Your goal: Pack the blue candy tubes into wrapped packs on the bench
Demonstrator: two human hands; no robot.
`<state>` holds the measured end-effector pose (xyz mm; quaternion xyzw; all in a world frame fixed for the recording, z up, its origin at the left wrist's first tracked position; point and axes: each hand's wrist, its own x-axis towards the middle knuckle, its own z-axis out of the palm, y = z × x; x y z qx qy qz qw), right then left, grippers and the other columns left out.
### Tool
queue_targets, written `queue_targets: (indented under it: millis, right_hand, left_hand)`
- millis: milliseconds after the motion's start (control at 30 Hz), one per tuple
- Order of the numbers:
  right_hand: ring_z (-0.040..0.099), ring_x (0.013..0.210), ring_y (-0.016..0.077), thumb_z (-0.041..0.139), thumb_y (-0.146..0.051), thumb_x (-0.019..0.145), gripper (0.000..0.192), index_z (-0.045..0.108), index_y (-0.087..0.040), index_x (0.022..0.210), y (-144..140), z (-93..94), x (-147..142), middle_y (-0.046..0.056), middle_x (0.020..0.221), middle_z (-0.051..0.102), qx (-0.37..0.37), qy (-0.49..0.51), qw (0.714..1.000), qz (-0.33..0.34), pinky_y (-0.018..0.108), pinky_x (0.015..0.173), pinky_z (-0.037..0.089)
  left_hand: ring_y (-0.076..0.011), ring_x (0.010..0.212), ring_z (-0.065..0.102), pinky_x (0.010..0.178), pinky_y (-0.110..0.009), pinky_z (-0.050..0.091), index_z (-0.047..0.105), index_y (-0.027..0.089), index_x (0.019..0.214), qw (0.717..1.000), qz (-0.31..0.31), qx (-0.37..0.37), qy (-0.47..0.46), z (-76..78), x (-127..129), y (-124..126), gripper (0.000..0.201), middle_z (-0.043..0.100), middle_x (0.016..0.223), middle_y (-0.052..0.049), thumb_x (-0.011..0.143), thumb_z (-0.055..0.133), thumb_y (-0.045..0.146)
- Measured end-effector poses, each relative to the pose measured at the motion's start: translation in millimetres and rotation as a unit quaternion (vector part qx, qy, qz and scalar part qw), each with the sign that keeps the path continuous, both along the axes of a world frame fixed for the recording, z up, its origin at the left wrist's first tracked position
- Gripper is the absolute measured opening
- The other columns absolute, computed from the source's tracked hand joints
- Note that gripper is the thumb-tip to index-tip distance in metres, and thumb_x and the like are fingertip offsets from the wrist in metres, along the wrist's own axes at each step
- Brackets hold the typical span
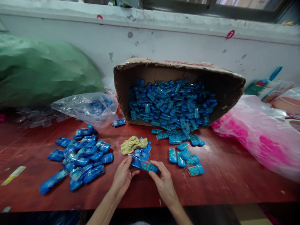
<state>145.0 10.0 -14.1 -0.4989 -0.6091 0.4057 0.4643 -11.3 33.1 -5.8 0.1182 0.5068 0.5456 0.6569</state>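
At the near edge of the surface (211, 187), in the head view, your left hand (123, 178) and right hand (164, 184) meet over one small job. Your left grip pinches the mouth of a clear blue-printed sleeve (136, 161), thumb and forefinger pressed on it, while your right grip is closed around a teal-studded blue piece (150, 166) whose end sits at that mouth. Held low and close to you, both are easy to line up.

Just behind your hands lies a small stack of empty sleeves (143, 151), with a crumpled yellow cloth (132, 144) resting against it, both within short reach. To your left sits a loose heap of bagged pieces (79, 157), set well apart from the bare ones. To your right, bare pieces (185, 156) trail out of a cardboard box (178, 67) tipped on its side so its open face spills toward you.

The surface is dark red wood, scuffed and stained. A clear plastic bag (86, 107) and a big green sack (42, 72) lie at the left, a pink plastic bag (257, 137) at the right. Behind them runs a marked white wall (164, 43) under a window ledge.
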Motion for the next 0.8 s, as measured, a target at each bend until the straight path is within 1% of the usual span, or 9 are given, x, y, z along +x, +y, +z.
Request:
queue_targets:
  millis: [133,233,333,467,567,633,700,800]
  right_hand:
    - [0.055,0.091,0.0165,0.046,-0.013,0.082,0.031,0.057,-0.024,0.108,0,4.5,3,0.005,0.097,0.054,0.058,-0.048,0.997,0.03,0.027,0.081,0.045]
    - [0.054,0.092,0.0159,0.044,-0.01,0.083,0.033,0.057,-0.025,0.11,-1,1.0,4,0.005,0.098,0.052,0.075,-0.066,0.994,0.036,0.025,0.081,0.044]
    - [0.053,0.093,0.0155,0.046,-0.01,0.082,0.033,0.057,-0.027,0.109,-1,-2.9,4,0.004,0.098,0.051,0.076,-0.055,0.995,0.034,0.023,0.081,0.044]
    - [0.053,0.092,0.0151,0.047,-0.01,0.082,0.033,0.058,-0.027,0.108,2,-1.6,6,0.003,0.097,0.052,0.066,-0.044,0.996,0.037,0.023,0.081,0.043]
    - [0.053,0.093,0.0159,0.048,-0.011,0.081,0.032,0.06,-0.027,0.106,4,0.2,7,0.003,0.098,0.053,0.056,-0.027,0.997,0.042,0.025,0.081,0.043]
    - [0.054,0.092,0.0167,0.051,-0.014,0.08,0.03,0.061,-0.026,0.105,5,-1.1,7,0.003,0.097,0.055,0.03,0.003,0.999,0.039,0.026,0.081,0.044]
    - [0.055,0.086,0.0166,0.054,-0.017,0.078,0.029,0.06,-0.024,0.105,6,-4.1,7,0.003,0.093,0.057,-0.008,0.039,0.999,0.027,0.027,0.077,0.046]
    - [0.055,0.073,0.0145,0.057,-0.021,0.075,0.03,0.061,-0.022,0.105,6,-7.7,6,0.001,0.084,0.058,-0.048,0.078,0.996,0.012,0.025,0.066,0.047]
  left_hand:
    - [-0.0125,0.05,0.061,0.042,-0.023,0.051,0.053,0.015,0.079,1.0,-0.005,-0.008,0.001,0.4,0,2,0.007,0.066,0.062,0.0,0.078,0.055,0.021]
    - [-0.0124,0.048,0.061,0.042,-0.022,0.051,0.052,0.015,0.079,1.0,-0.004,-0.017,0.001,-0.1,0,3,0.006,0.065,0.06,0.0,0.078,0.054,0.021]
    - [-0.0122,0.048,0.061,0.043,-0.022,0.051,0.052,0.015,0.081,1.0,-0.001,-0.023,-0.007,-1.5,-1,2,0.007,0.065,0.06,0.0,0.078,0.054,0.021]
    - [-0.0121,0.049,0.061,0.043,-0.022,0.051,0.053,0.015,0.082,1.0,-0.005,-0.014,-0.007,-3.1,0,-1,0.013,0.066,0.062,-0.001,0.074,0.059,0.023]
    - [-0.0125,0.053,0.062,0.044,-0.022,0.051,0.054,0.015,0.081,1.0,0.003,0.022,0.017,-2.6,0,-1,0.02,0.066,0.065,0.0,0.069,0.065,0.028]
    - [-0.0119,0.052,0.061,0.044,-0.021,0.051,0.055,0.015,0.079,0.998,0.011,0.045,0.036,-1.6,-1,0,0.025,0.065,0.063,0.002,0.065,0.068,0.031]
    - [-0.0113,0.049,0.06,0.042,-0.02,0.049,0.056,0.015,0.077,0.997,0.011,0.059,0.046,-0.7,-2,1,0.029,0.065,0.06,0.002,0.061,0.07,0.034]
    - [-0.0123,0.048,0.06,0.041,-0.02,0.048,0.056,0.015,0.074,0.997,-0.008,0.061,0.05,-0.9,-2,2,0.033,0.064,0.057,0.002,0.057,0.072,0.038]
